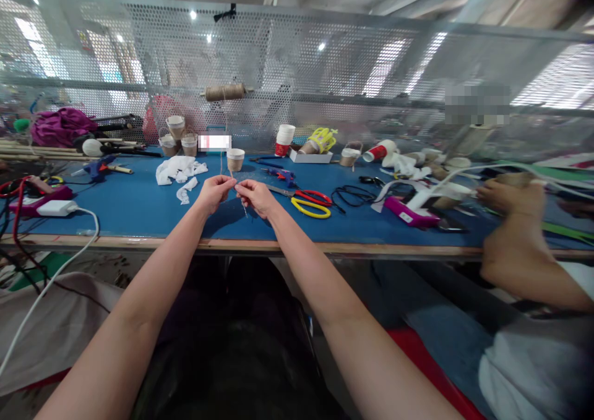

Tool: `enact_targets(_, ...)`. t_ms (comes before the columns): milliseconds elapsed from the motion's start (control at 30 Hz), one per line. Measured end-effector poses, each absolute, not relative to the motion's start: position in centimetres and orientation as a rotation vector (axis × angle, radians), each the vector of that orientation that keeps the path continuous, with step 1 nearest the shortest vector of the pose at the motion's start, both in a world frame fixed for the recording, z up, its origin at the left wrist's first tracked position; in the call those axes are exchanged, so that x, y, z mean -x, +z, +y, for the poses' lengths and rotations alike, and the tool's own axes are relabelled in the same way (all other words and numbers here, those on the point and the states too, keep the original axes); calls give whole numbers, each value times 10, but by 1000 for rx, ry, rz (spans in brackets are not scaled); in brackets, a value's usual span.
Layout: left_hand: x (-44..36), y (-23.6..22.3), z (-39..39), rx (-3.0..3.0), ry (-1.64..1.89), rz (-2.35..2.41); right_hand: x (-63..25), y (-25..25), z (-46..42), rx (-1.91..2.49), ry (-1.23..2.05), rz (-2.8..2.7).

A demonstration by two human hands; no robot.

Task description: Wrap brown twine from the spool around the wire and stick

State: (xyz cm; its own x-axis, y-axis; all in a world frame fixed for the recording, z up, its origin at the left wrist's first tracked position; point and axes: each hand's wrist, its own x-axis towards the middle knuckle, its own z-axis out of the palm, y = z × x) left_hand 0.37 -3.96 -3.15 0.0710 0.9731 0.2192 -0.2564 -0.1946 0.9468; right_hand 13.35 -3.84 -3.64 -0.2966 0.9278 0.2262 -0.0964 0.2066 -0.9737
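My left hand point(216, 193) and my right hand point(256, 198) meet close together above the table. Both are closed in a pinch on a thin strand of twine point(226, 126). It runs down from a brown twine spool point(224, 93) mounted on the mesh panel, and a loose end dangles below my right fingers. Just behind my hands stands a small paper cup point(236, 159) with a brown lower part and a white rim. Scissors point(312, 203) with red and yellow handles lie to the right of my right hand. My fingers hide the gripped part of the twine.
Crumpled white cloth point(179, 170) lies left on the blue table point(134, 213). Glue guns point(283, 175), a black cable point(352, 197) and a purple power strip point(411, 213) are spread about. More cups point(176, 126) stand behind. At right, a co-worker's hand point(510, 197) works over the table.
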Motion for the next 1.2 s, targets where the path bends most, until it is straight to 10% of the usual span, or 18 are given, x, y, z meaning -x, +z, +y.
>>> enact_targets(1200, 0, -32, -41, -1238, 1312, 829, -137, -36, -39, 886, 1217, -1587)
